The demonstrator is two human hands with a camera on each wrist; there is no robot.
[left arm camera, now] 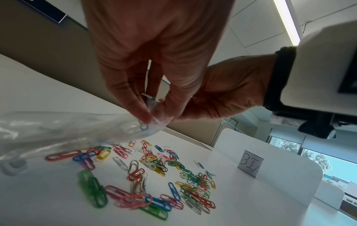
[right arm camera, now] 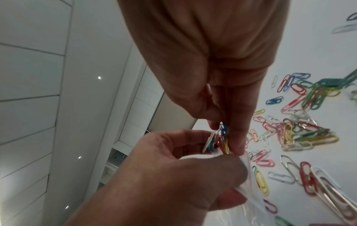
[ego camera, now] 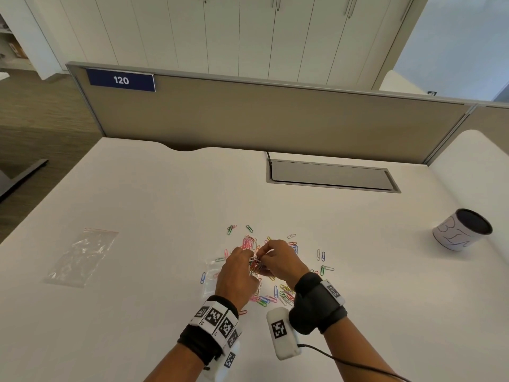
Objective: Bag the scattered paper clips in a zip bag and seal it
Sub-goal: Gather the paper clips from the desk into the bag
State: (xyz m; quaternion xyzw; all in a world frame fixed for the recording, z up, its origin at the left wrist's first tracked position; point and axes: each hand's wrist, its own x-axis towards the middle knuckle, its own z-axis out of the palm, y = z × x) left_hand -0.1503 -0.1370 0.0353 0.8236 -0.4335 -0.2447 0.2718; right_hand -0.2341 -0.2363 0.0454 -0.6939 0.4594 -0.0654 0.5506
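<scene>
Two hands at zip bag (left arm camera: 58, 131) mouth: left hand (ego camera: 237, 274) fingers pinch rim, right hand (ego camera: 281, 261) fingers pinch clip bunch (right arm camera: 222, 140).

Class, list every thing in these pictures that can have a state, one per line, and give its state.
zip bag in hand: mouth held open, a few clips inside
left hand: pinches the bag's mouth
right hand: pinches a bunch of clips at the mouth
paper clips: mostly loose on the desk
spare zip bag: flat, untouched
bin: upright
</scene>
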